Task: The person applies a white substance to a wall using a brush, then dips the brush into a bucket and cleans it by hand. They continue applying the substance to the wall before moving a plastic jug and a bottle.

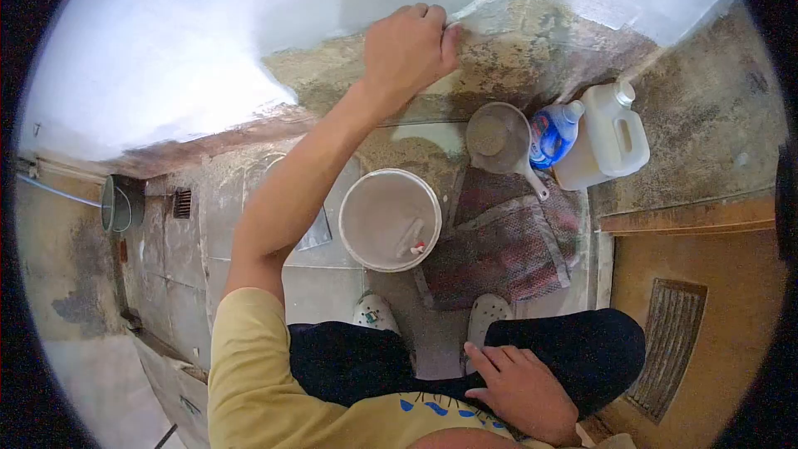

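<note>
Your left hand's [411, 50] grip is closed in at the fingers, with the thumb apart at the side; you cannot tell whether it pinches anything, as the fingertips are hidden. It is at the upper middle of the frame, against the wall [532, 46], beside the ragged edge of the white paint [490, 2], where a stained brown patch shows. Your right hand [528, 395] lies loose at the lower right, fingers extended, on your dark trousers [573, 349].

At the centre, a round bucket [378, 220] stands on the floor [320, 283], with a pale object [409, 237] with a red part inside. Right of it lies a reddish mesh mat [507, 254]. Upper right of the bucket are a dipper [499, 137], a blue bottle [552, 137] and a plastic jug [603, 137], side by side. Your light shoes [376, 313] show below the bucket.
</note>
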The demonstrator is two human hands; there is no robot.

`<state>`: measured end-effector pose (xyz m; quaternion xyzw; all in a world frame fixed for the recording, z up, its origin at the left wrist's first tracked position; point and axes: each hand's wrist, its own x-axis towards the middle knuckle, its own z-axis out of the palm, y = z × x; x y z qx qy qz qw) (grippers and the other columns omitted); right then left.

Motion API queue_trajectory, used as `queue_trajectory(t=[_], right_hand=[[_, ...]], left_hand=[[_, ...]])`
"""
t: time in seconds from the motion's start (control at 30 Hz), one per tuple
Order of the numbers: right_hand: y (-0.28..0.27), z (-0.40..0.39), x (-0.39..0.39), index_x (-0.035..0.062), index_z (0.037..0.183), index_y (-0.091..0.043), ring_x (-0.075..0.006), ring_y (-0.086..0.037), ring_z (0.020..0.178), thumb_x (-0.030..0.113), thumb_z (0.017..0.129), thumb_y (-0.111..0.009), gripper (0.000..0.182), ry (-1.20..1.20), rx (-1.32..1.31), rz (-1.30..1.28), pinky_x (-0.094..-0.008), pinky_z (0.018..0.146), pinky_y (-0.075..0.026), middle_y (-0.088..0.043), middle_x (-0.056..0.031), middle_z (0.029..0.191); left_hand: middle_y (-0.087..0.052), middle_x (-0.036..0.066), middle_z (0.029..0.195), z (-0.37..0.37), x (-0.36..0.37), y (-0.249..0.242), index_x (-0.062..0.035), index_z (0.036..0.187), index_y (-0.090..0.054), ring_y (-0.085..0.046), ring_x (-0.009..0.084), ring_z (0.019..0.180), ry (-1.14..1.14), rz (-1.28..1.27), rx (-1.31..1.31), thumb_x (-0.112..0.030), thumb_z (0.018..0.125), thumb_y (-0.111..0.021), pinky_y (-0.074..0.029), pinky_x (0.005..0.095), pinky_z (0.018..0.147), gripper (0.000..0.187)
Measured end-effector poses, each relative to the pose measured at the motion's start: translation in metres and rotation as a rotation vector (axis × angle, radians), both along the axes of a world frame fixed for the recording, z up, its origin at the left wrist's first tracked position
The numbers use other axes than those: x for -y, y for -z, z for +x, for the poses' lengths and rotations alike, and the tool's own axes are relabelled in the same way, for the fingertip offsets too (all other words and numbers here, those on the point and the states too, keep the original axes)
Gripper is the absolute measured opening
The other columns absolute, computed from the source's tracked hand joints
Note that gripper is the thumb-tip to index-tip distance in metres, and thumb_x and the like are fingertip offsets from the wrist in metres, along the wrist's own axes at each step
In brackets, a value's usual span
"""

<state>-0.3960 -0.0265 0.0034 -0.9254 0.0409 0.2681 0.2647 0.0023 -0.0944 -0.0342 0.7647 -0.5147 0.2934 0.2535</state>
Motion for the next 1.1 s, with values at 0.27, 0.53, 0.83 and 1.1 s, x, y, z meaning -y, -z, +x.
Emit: queue_trajectory(t=[0.27, 0.53, 0.83, 1.1], right_hand=[[0.007, 0.016, 0.009, 0.0021, 0.138, -0.045, -0.0273, -0.056, 0.110, 0.038, 0.089, -0.063, 0.063, -0.150, 0.049, 0.042, -0.0379, 0.096, -0.044, -0.059, -0.0128, 0.118], [0.014, 0.033, 0.008, 0.0024, 0.137, -0.045, -0.0266, -0.056, 0.108, 0.038, 0.088, -0.064, 0.063, -0.305, 0.020, 0.018, -0.0375, 0.094, -0.045, -0.059, -0.0118, 0.114], [0.022, 0.014, 0.008, -0.0022, 0.138, -0.043, -0.0280, -0.057, 0.100, 0.036, 0.090, -0.061, 0.065, -0.222, 0.059, -0.011, -0.0390, 0.088, -0.046, -0.060, -0.0143, 0.105], [0.002, -0.011, -0.005, -0.0032, 0.139, -0.041, -0.0293, -0.056, 0.102, 0.035, 0.091, -0.060, 0.064, 0.016, 0.076, -0.085, -0.0397, 0.090, -0.046, -0.059, -0.0158, 0.107]], left_hand=[[-0.064, 0.010, 0.073, 0.077, -0.138, -0.008, -0.0072, 0.076, -0.064, -0.064, 0.0300, 0.075, -0.211, 0.095, 0.098, -0.029, 0.087, -0.063, -0.047, 0.0450, 0.066, 0.025], [-0.070, 0.011, 0.079, 0.123, -0.337, -0.016, -0.0048, 0.085, -0.070, -0.067, 0.0302, 0.080, -1.039, 0.208, -0.081, -0.037, 0.090, -0.062, -0.040, 0.0453, 0.082, 0.034], [-0.067, 0.012, 0.078, 0.070, -0.219, 0.009, -0.0049, 0.079, -0.065, -0.064, 0.0311, 0.073, -0.370, 0.000, -0.049, -0.033, 0.086, -0.068, -0.048, 0.0406, 0.066, 0.029], [-0.064, 0.014, 0.077, -0.008, -0.015, 0.006, -0.0046, 0.080, -0.063, -0.064, 0.0345, 0.071, 0.042, -0.001, -0.061, -0.032, 0.089, -0.062, -0.051, 0.0450, 0.060, 0.029]])
